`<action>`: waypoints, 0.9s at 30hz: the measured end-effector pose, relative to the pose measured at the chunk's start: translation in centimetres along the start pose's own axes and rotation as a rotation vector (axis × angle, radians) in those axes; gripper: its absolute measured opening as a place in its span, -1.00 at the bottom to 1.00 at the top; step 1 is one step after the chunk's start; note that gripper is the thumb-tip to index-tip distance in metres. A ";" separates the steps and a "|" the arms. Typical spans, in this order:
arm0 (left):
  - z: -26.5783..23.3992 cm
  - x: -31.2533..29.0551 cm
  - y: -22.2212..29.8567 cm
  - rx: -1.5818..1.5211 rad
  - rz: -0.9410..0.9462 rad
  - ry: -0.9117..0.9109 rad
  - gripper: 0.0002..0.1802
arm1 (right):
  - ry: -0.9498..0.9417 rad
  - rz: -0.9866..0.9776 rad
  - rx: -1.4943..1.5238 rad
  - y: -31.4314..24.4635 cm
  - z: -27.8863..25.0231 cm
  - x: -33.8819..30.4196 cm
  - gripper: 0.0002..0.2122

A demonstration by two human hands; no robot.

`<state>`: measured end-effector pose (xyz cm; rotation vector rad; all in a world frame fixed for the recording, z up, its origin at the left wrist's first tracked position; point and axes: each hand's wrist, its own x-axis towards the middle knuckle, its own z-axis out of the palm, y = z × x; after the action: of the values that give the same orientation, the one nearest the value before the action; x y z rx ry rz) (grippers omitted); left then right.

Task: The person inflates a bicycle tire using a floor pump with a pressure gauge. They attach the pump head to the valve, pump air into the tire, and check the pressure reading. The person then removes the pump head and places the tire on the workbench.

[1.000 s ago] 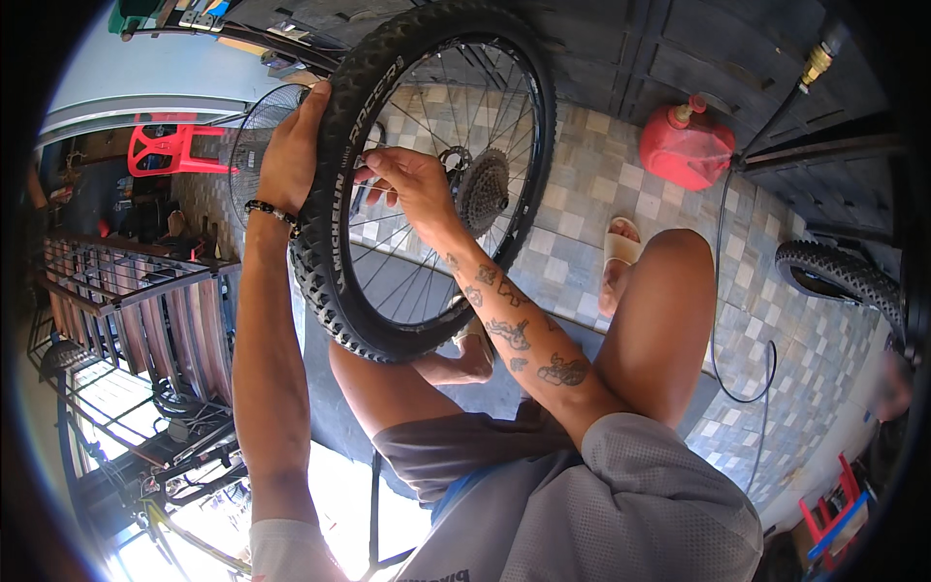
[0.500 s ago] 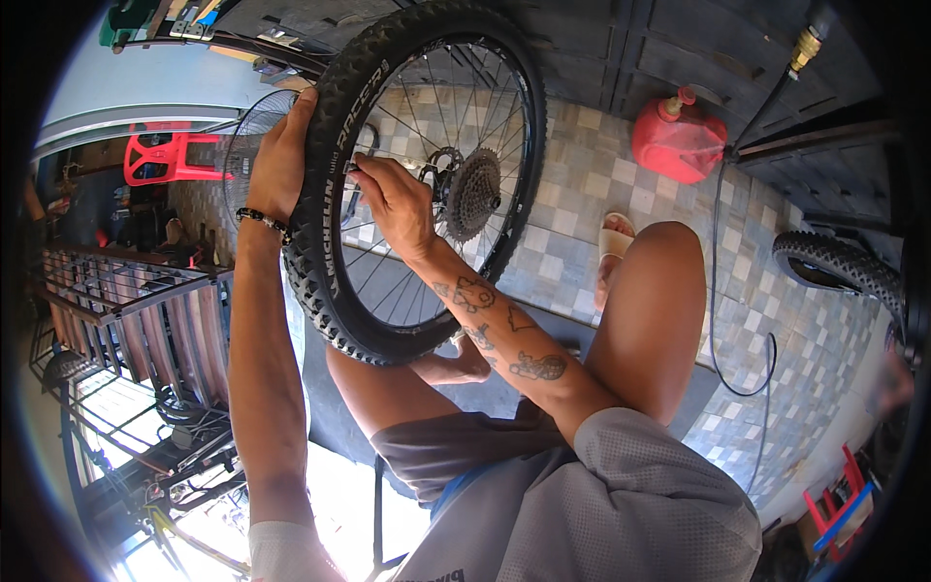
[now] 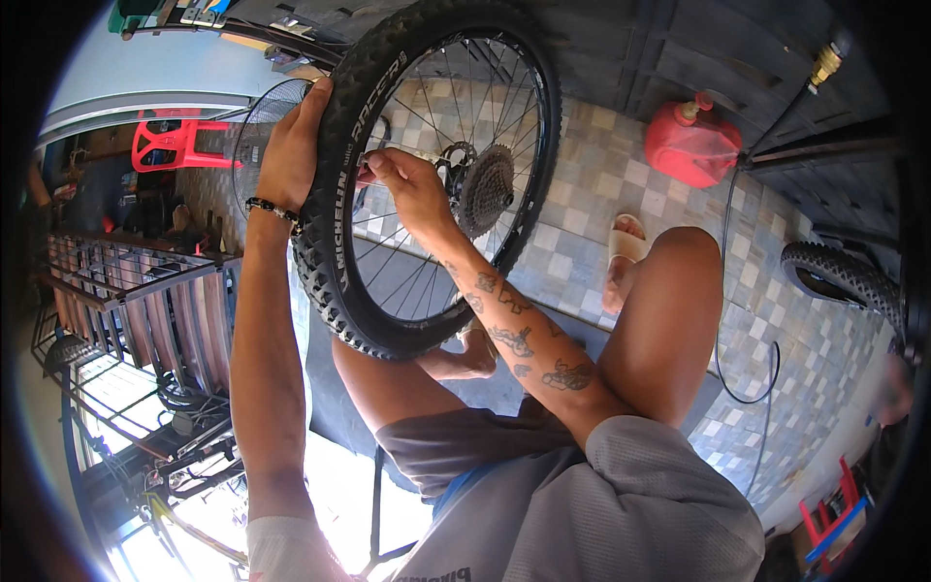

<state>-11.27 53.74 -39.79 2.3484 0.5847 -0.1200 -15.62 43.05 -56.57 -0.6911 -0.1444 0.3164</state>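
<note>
A bicycle wheel with a black knobbly tyre (image 3: 339, 262) stands upright before me, its lower edge against my left thigh. My left hand (image 3: 291, 160) is closed around the tyre's outer left side, with the fingertips hidden behind it. Inside the wheel, my right hand (image 3: 412, 184) pinches at the inner edge of the rim, near the spokes. Whatever sits between that thumb and finger is too small to make out. The dark cassette (image 3: 487, 189) on the hub lies just right of my right hand.
A red jerrycan (image 3: 690, 145) stands on the tiled floor at the far right, by dark metal panels. A black hose (image 3: 721, 291) hangs down past it. Another tyre (image 3: 844, 276) lies at the right. At the left are a pink-red chair (image 3: 175, 144), a fan (image 3: 262, 136) and a metal rack (image 3: 145, 320).
The whole view has shifted a little, so the wheel and both hands appear slightly farther right. Both hands keep their places on the tyre and rim.
</note>
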 end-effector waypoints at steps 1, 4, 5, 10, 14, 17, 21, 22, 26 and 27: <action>0.1 -0.1 0.1 0.018 0.023 0.008 -0.28 | -0.024 0.034 0.010 -0.2 -0.2 0.1 -0.70; 0.2 -0.2 0.2 -0.005 0.052 0.031 -0.27 | -0.059 0.120 0.020 -0.9 -0.7 0.6 -0.67; 0.2 -0.2 0.2 0.000 0.047 0.031 -0.28 | -0.069 0.155 0.008 -1.2 -0.9 0.7 -0.65; 0.3 -0.4 0.4 -0.006 0.081 0.046 -0.27 | -0.106 0.271 -0.039 -1.8 -1.5 1.2 -0.59; 0.4 -0.9 1.0 -0.052 0.022 0.036 -0.23 | -0.104 0.308 -0.007 -1.5 -1.7 1.5 -0.57; 0.4 -1.2 1.4 -0.057 0.028 0.025 -0.22 | -0.118 0.354 0.009 -1.3 -1.8 2.0 -0.56; 0.4 -1.2 1.3 -0.035 0.010 -0.002 -0.22 | -0.098 0.389 0.013 -1.4 -1.5 1.9 -0.55; 0.5 -1.0 1.1 -0.031 0.001 0.005 -0.22 | -0.141 0.303 0.034 -1.5 -1.4 1.7 -0.57; 0.6 -0.8 0.1 0.265 0.343 0.119 -0.20 | -0.220 0.126 0.077 -1.7 -1.7 1.0 -0.64; 0.7 -0.8 -0.1 0.246 0.345 0.114 -0.19 | -0.238 0.095 0.095 -1.7 -2.0 0.9 -0.66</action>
<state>-11.99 53.08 -40.15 2.6708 0.2192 0.1067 -13.93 40.96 -56.96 -0.5654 -0.3217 0.4940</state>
